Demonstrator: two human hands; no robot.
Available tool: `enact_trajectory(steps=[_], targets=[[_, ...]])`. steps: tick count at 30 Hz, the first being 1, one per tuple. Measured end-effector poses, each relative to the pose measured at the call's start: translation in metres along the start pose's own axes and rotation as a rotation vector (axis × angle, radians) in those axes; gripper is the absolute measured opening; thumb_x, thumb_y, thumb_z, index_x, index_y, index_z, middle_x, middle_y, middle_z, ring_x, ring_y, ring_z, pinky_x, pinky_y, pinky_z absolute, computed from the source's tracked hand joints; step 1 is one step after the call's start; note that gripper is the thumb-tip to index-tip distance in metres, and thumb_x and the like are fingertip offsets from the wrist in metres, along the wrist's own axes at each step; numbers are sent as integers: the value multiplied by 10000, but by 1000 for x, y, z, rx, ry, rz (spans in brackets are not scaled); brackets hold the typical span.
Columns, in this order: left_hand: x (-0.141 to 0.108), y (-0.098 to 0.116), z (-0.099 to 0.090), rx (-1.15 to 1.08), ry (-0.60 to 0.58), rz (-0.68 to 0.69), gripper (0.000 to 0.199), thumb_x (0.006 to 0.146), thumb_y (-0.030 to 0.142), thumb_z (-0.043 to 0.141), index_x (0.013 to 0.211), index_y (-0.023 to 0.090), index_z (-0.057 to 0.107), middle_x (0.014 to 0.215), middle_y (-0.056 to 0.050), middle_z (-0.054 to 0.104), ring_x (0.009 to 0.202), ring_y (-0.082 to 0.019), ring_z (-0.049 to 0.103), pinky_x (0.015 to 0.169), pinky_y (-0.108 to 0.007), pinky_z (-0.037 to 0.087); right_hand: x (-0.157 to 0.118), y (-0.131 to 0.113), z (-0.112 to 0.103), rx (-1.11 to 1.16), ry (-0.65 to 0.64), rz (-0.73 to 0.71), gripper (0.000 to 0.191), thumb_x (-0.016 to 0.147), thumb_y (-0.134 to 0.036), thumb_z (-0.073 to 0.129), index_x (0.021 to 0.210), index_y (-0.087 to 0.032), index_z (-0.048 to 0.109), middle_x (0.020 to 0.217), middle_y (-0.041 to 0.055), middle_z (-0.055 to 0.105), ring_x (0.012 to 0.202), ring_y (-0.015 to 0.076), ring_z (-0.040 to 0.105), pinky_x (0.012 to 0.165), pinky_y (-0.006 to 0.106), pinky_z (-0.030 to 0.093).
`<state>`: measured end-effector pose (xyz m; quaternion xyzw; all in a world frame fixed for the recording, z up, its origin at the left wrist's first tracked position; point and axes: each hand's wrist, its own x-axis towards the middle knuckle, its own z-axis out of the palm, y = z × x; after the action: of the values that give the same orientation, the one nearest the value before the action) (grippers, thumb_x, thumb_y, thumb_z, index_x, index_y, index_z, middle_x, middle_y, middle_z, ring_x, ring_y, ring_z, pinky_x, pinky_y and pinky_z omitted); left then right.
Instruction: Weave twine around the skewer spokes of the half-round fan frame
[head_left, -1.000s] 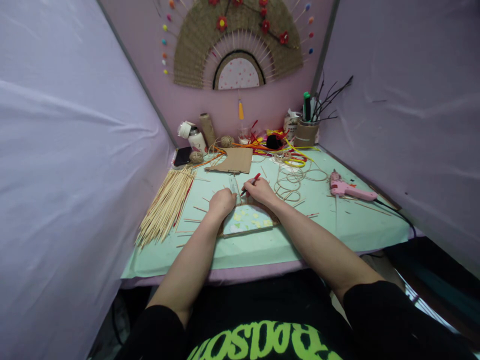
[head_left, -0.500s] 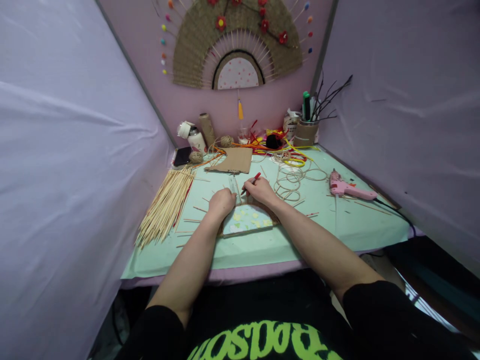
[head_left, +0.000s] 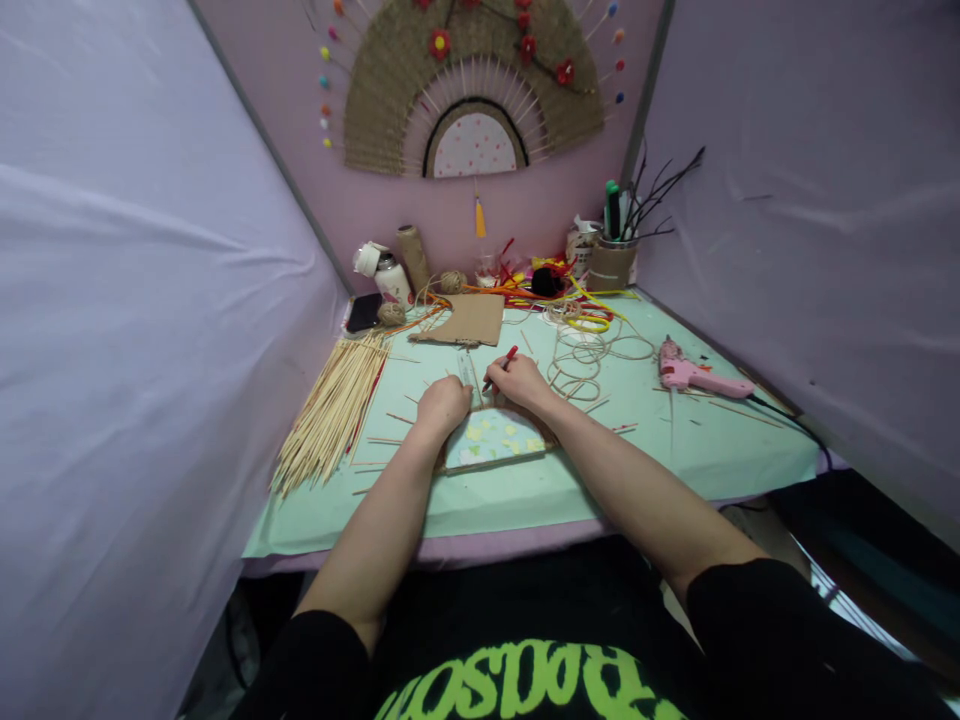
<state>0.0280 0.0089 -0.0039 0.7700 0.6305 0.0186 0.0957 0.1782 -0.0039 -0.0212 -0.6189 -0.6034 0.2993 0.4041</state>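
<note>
One bench point(head_left: 645, 460), covered in pale green cloth, carries everything within reach; beyond it, on the far wall, hangs a broad woven fan point(head_left: 487, 40) with red flowers. At left on the cloth lies a thick bundle of thin sticks point(head_left: 330, 415). Near the middle sits a half-round panel point(head_left: 496, 438) faced in patterned fabric, its straight edge toward the near side and its curved edge just beside both hands; slender sticks stand out from it to left and right. On the far side of the hands is a cut piece of cardboard point(head_left: 476, 320), and well to the right lies a pink glue gun point(head_left: 701, 378). The left hand point(head_left: 444, 403), its fingers mostly folded, meets the near end of a clear ruler point(head_left: 465, 370); whether it pinches or only presses it, I cannot tell. The right hand point(head_left: 523, 382), closed in a writing grip, holds a red pen point(head_left: 510, 354) just right of the ruler, tip slanting down toward the near left.
</note>
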Motion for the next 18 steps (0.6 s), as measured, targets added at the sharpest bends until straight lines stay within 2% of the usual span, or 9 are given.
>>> enact_trajectory(steps=[12, 18], targets=[[1, 0, 1, -2, -2, -8, 385, 892, 384, 397, 1004, 153, 684, 1082, -176, 696, 1046, -285, 641, 840, -344, 475, 0, 0, 2, -2, -5, -35, 303, 798, -222, 454, 656, -153, 713, 565, 26, 673, 609, 134, 616, 577, 189, 407], [1, -1, 2, -3, 4, 0, 387, 890, 370, 395, 1022, 148, 683, 1089, -181, 694, 1049, -290, 640, 846, -356, 476, 1, 2, -1, -41, 20, -28, 303, 793, -210, 461, 600, -155, 687, 552, 30, 660, 627, 139, 623, 595, 199, 412]])
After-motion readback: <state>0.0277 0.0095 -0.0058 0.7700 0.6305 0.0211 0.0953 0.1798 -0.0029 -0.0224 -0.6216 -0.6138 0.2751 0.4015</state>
